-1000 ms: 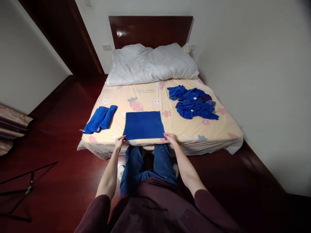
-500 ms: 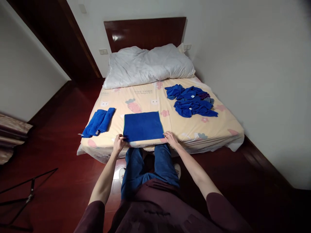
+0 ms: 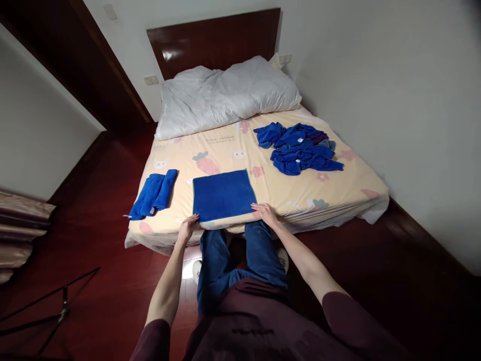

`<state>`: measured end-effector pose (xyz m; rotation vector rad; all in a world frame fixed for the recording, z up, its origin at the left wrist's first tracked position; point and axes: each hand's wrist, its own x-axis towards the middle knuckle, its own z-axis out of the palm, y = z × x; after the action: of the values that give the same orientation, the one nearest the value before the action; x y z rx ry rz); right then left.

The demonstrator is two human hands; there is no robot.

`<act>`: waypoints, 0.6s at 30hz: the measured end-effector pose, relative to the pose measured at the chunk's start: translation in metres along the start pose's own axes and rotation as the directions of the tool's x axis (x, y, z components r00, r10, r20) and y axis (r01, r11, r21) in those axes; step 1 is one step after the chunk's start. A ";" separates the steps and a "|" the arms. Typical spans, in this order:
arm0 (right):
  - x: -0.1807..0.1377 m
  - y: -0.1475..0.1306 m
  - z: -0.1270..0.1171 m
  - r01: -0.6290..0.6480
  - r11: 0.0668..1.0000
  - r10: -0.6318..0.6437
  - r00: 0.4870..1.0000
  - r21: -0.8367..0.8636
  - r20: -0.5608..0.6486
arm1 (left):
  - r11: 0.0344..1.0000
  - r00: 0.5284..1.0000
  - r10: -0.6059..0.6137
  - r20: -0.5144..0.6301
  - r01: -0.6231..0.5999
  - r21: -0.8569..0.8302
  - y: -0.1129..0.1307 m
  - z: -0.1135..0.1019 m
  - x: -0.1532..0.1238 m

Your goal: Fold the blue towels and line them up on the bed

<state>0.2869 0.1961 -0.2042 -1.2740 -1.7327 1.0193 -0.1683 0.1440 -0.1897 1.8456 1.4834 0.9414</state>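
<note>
A blue towel [image 3: 224,194] lies flat and square at the near edge of the bed [image 3: 349,180]. My left hand [image 3: 187,228] pinches its near left corner. My right hand [image 3: 265,212] rests at its near right corner, fingers closed on the edge. Two rolled blue towels [image 3: 154,193] lie side by side at the bed's left edge. A loose heap of blue towels [image 3: 298,149] sits on the right half of the bed.
A rumpled white duvet [image 3: 225,95] lies at the head of the bed below a dark wooden headboard [image 3: 214,40]. The right side of the bed runs along a white wall. A black stand [image 3: 56,313] rests on the red floor at the left.
My hands have stayed at the towel's near corners. The view has tilted slightly, shifting the bed a little right and up in frame.
</note>
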 end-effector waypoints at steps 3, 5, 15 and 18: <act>-0.004 -0.003 0.009 -0.019 0.998 0.026 0.992 0.053 -0.123 | 0.998 0.998 -0.058 -0.029 0.057 -0.023 0.006 0.002 0.001; -0.007 -0.007 0.008 -0.061 0.993 0.077 0.985 0.106 -0.154 | 0.991 0.990 -0.126 -0.058 0.123 -0.049 0.012 0.002 0.000; -0.017 -0.007 -0.016 -0.151 0.983 0.158 0.985 0.107 -0.068 | 0.962 0.962 -0.261 -0.079 0.252 -0.101 0.026 -0.005 -0.015; -0.007 -0.005 -0.011 -0.179 0.963 0.203 0.974 0.203 -0.104 | 0.959 0.957 -0.265 -0.113 0.251 -0.129 0.029 -0.001 -0.013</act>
<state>0.2968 0.1907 -0.1960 -1.3680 -1.4015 1.1621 -0.1544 0.1255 -0.1685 1.4897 1.6652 1.0092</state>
